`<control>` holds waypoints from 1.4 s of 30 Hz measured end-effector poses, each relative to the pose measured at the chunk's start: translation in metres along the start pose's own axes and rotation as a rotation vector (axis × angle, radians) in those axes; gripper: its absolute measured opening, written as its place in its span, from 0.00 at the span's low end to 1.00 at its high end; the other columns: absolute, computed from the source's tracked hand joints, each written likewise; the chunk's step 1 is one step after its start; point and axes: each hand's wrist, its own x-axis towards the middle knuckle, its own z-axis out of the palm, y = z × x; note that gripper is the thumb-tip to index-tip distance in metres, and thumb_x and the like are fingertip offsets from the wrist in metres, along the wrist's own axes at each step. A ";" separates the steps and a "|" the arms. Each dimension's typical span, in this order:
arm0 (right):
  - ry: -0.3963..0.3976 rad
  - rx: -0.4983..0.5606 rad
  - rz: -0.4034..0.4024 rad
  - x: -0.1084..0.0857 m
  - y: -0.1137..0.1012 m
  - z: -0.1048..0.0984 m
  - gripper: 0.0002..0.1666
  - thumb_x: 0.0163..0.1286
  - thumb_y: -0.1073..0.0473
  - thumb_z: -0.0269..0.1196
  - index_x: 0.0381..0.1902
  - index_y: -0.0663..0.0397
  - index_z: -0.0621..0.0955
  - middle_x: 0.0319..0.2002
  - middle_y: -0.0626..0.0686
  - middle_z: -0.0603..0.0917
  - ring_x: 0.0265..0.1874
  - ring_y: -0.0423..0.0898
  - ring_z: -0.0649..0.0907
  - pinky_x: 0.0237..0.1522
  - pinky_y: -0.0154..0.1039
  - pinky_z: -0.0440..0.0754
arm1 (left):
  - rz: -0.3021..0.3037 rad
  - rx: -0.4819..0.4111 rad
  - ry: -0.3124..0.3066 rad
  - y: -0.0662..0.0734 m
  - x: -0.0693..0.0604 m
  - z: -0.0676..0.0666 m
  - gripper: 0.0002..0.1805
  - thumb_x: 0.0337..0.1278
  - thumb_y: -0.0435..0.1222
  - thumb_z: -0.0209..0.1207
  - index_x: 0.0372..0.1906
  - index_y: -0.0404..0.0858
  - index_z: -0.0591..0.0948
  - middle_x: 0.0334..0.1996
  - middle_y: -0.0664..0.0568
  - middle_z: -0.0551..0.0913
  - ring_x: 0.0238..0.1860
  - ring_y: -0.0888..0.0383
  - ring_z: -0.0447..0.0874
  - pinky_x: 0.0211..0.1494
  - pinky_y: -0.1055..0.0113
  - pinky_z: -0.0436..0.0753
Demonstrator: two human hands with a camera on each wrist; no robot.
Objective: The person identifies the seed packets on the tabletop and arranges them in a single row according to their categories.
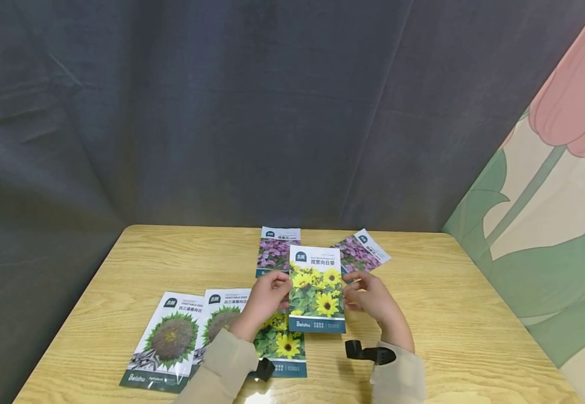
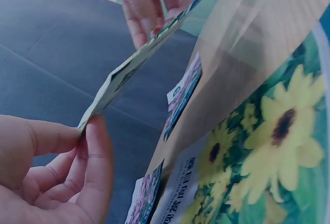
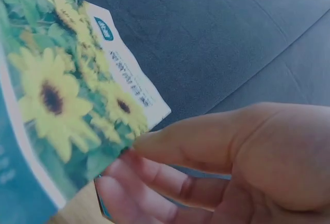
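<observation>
Tabletop (image 1: 464, 314) below packet (image 1: 317, 289) (lengthwise, top away)

Wood-grain table (image 1: 474, 314), sunflower packets (image 1: 171, 336), purple-flower packets (image 1: 273, 254)

Raised yellow-sunflower packet (image 1: 317, 289): looked smooth and printed, with a faint sheen
Brown-sunflower packets (image 1: 171, 336): looked glossy, like coated paper or plastic film
Table (image 1: 464, 320): showed wood grain under a smooth finish that gave back bright glare
Curtain (image 1: 272, 123): was matt cloth, softly creased
Sleeves (image 1: 229, 359): seemed matt cloth
Wrist mounts (image 1: 384, 356): looked like plastic
</observation>
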 end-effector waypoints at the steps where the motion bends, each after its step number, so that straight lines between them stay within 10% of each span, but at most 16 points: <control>1: 0.013 -0.003 0.005 0.000 0.000 0.000 0.20 0.70 0.74 0.58 0.59 0.73 0.75 0.36 0.61 0.81 0.31 0.49 0.84 0.39 0.49 0.89 | -0.004 -0.004 -0.013 -0.001 -0.001 0.000 0.16 0.76 0.35 0.55 0.58 0.28 0.77 0.42 0.42 0.80 0.34 0.55 0.78 0.41 0.54 0.87; 16: 0.150 -0.078 0.038 0.000 0.002 -0.003 0.19 0.71 0.71 0.58 0.59 0.71 0.77 0.38 0.60 0.79 0.34 0.49 0.82 0.35 0.41 0.88 | -0.058 -0.006 -0.165 -0.002 -0.013 0.011 0.13 0.74 0.34 0.55 0.54 0.29 0.73 0.42 0.41 0.77 0.37 0.51 0.80 0.43 0.57 0.88; 42: -0.029 -0.205 0.209 -0.006 0.016 0.000 0.05 0.70 0.72 0.59 0.35 0.66 0.73 0.27 0.59 0.79 0.20 0.49 0.81 0.25 0.42 0.86 | -0.155 0.212 -0.195 -0.006 -0.025 0.027 0.07 0.72 0.29 0.56 0.34 0.32 0.78 0.23 0.44 0.80 0.20 0.57 0.80 0.28 0.62 0.86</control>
